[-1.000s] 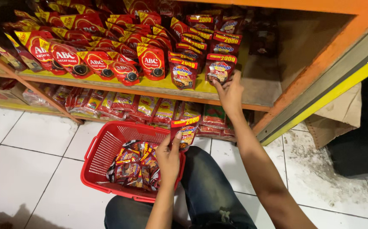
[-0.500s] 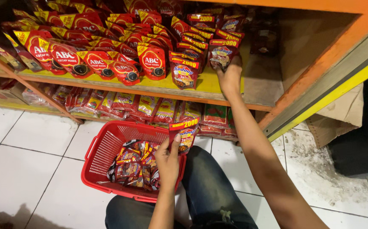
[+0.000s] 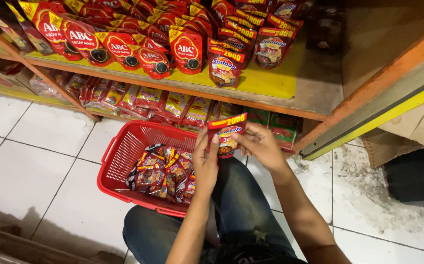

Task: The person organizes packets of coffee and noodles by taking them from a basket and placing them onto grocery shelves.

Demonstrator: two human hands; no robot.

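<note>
Both hands, left (image 3: 206,164) and right (image 3: 260,146), pinch a small dark-red foil sachet (image 3: 226,134) above the red plastic basket (image 3: 124,151); a level, edge-only grip would likely avoid creasing.

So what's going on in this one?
A person crouches at a shop shelf. Both hands, left hand and right hand, hold one small red sachet over a red basket that sits on the tiled floor, part filled with similar sachets. More packets stand on the shelf above.
</note>
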